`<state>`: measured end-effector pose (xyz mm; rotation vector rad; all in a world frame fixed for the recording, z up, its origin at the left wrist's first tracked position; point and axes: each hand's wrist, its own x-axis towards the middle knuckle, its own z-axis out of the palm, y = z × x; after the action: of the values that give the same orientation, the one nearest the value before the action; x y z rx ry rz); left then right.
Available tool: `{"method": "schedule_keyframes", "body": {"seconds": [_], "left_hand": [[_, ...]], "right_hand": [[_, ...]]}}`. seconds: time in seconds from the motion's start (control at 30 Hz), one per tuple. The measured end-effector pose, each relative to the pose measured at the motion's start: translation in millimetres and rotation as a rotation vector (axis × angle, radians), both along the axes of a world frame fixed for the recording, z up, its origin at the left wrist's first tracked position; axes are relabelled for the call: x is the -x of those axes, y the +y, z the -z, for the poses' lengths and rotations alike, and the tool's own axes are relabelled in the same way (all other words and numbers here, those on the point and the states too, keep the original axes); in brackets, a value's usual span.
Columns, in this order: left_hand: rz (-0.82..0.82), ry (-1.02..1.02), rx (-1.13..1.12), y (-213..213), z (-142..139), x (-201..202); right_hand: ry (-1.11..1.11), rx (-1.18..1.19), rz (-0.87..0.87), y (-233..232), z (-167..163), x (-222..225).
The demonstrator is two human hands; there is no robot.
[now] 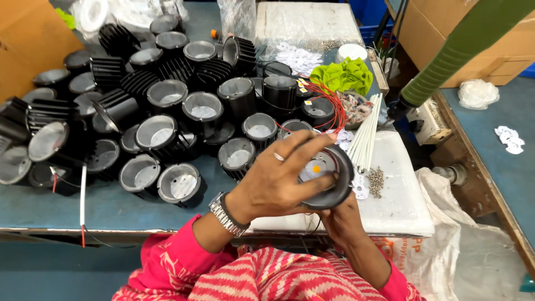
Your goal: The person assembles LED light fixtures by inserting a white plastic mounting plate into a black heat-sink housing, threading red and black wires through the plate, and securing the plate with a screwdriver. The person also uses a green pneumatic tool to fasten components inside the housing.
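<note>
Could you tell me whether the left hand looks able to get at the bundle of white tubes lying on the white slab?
Probably not right away: the left hand is spread over the black round housing. Once freed, the white tubes lie uncovered just beyond it.

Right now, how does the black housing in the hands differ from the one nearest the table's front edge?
The held housing is up off the table, tilted toward the camera, gripped by the left hand and right hand; the front housing rests untouched on the blue table. The held one shows a yellow dot inside; the front one shows only pale grey. Both are round and black.
</note>
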<state>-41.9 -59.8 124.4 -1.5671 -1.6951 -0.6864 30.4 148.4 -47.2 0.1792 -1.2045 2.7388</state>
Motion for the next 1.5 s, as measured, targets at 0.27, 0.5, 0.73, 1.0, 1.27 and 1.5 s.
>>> {"method": "schedule_keyframes", "body": {"seconds": [0.27, 0.5, 0.73, 1.0, 1.27, 1.5], "left_hand": [[0.023, 0.01, 0.061, -3, 3, 0], [0.02, -0.1, 0.002, -6, -8, -2], [-0.013, -0.137, -0.024, -5, -7, -4], [0.022, -0.168, 0.0, -6, -1, -2], [0.034, -0.176, -0.029, -7, 1, 2], [0.16, -0.494, -0.09, -6, 48, 21]], "right_hand": [[-0.003, 0.029, 0.065, 3, 3, -17], [-0.096, -0.087, 0.133, 15, 15, -9], [-0.127, -0.057, 0.148, 23, 40, 8], [0.127, -0.054, 0.133, 52, 63, 4], [-0.152, -0.248, 0.059, 55, 71, 8], [-0.192, -0.599, 0.163, 62, 62, -9]]}}
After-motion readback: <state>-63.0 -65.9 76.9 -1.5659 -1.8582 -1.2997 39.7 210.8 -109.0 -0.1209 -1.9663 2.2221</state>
